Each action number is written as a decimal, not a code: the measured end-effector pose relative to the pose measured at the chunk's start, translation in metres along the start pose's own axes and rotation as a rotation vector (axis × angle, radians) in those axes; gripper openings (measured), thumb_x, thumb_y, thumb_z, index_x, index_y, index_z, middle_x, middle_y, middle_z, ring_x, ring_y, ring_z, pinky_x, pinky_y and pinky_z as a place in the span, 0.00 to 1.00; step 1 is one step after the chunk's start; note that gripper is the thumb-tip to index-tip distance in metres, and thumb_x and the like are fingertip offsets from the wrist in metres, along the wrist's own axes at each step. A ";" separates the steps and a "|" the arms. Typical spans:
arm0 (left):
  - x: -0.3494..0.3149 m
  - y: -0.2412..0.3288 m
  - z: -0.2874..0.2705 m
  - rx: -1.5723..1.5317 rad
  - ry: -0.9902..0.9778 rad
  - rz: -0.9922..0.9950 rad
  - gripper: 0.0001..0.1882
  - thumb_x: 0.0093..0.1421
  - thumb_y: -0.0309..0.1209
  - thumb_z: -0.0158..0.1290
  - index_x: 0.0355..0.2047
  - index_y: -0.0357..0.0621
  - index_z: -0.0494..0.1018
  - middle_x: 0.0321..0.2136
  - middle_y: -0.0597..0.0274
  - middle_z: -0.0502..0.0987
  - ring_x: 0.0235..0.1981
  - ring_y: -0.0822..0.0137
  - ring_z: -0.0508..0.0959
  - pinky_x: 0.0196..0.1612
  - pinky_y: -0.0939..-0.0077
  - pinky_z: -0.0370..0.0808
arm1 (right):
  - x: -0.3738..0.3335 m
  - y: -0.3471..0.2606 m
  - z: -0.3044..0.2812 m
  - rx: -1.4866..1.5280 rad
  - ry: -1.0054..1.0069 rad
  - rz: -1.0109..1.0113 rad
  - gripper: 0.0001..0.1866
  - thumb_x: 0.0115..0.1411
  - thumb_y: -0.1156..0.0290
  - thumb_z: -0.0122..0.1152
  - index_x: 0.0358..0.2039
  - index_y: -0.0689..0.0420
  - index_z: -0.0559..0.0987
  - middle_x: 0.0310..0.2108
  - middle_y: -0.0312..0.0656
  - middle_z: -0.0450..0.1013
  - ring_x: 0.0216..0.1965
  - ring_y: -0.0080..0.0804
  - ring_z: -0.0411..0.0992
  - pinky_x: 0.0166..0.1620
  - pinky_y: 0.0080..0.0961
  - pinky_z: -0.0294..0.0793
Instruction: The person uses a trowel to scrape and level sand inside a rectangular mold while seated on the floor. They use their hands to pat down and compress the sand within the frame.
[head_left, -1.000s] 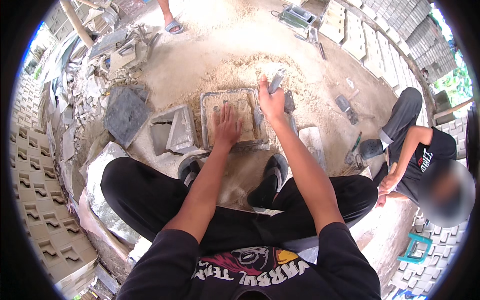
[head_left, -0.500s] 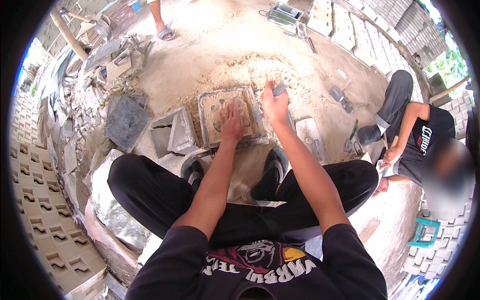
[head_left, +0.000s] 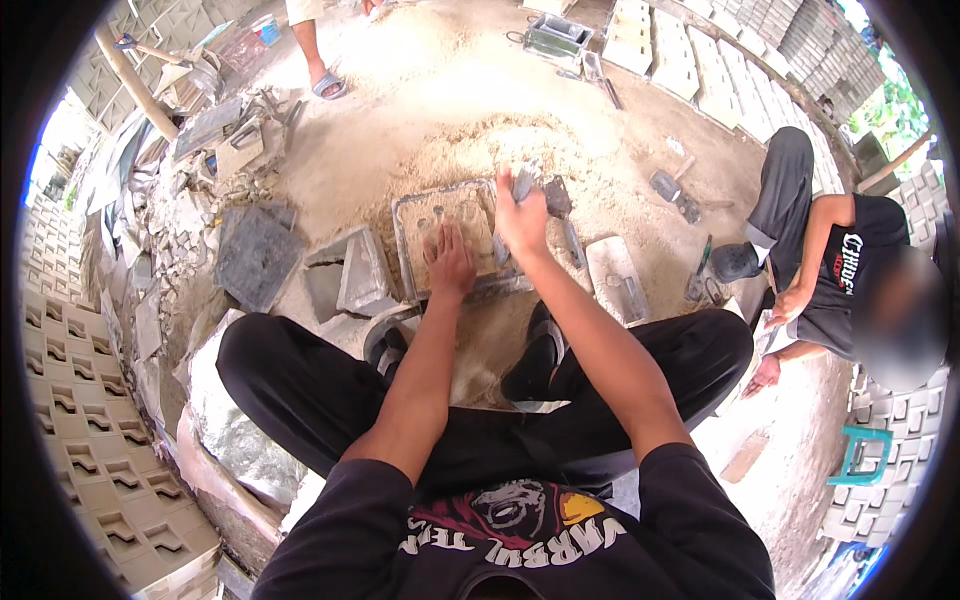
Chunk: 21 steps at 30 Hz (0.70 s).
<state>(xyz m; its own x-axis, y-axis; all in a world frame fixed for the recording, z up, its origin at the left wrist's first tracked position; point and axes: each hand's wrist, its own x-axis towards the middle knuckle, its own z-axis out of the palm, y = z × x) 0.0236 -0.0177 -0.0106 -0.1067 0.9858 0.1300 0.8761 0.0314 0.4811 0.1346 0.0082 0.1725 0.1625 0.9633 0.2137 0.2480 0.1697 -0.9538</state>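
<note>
A square dark-rimmed mould (head_left: 402, 232) lies in front of my feet, filled with pale sandy mix (head_left: 470, 208) that has several round hollows in it. My left hand (head_left: 450, 262) rests palm down on the mix near the mould's close side, fingers stretched out. Above the mould's right side my right hand (head_left: 521, 222) is closed around a grey metal hand tool (head_left: 524, 178). One end of the tool sticks out above the fist, and a flat grey part shows below it by the mould's rim. My grip hides the middle, so I cannot tell its exact kind.
Right of the mould lie a dark-headed tool (head_left: 558, 198) and a pale float (head_left: 612, 278). A hollow concrete block (head_left: 362, 272) and dark slab (head_left: 255, 258) stand left. Loose sand (head_left: 515, 140) lies beyond. A co-worker (head_left: 820, 240) sits right; another person's foot (head_left: 328, 84) is at the far side.
My right hand with the tool has moved left, closer to the mould. My left hand has shifted slightly left and nearer to me over the mix. The view has tilted a little.
</note>
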 end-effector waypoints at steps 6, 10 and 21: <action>-0.008 -0.013 0.003 0.084 0.041 0.008 0.31 0.69 0.44 0.32 0.67 0.39 0.49 0.69 0.52 0.49 0.71 0.58 0.46 0.69 0.49 0.34 | -0.008 -0.002 -0.001 0.007 0.148 -0.046 0.28 0.66 0.54 0.53 0.15 0.64 0.72 0.10 0.39 0.63 0.15 0.25 0.61 0.22 0.32 0.60; -0.006 -0.011 0.001 0.065 0.014 -0.002 0.31 0.69 0.44 0.32 0.67 0.39 0.48 0.69 0.53 0.48 0.71 0.58 0.46 0.69 0.49 0.35 | -0.010 -0.009 -0.004 -0.015 0.140 -0.056 0.27 0.67 0.58 0.52 0.15 0.63 0.71 0.10 0.37 0.64 0.14 0.24 0.61 0.20 0.31 0.58; -0.009 -0.002 -0.002 0.028 -0.008 -0.002 0.31 0.69 0.44 0.31 0.67 0.39 0.49 0.69 0.53 0.48 0.71 0.58 0.46 0.70 0.51 0.37 | 0.003 0.017 0.000 0.003 0.063 0.086 0.28 0.66 0.53 0.53 0.13 0.58 0.71 0.11 0.34 0.66 0.16 0.21 0.63 0.21 0.29 0.60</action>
<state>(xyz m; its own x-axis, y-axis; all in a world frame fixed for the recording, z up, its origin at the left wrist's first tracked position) 0.0224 -0.0265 -0.0111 -0.1054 0.9869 0.1222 0.8886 0.0383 0.4570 0.1391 0.0140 0.1568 0.2431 0.9593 0.1438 0.2274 0.0877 -0.9698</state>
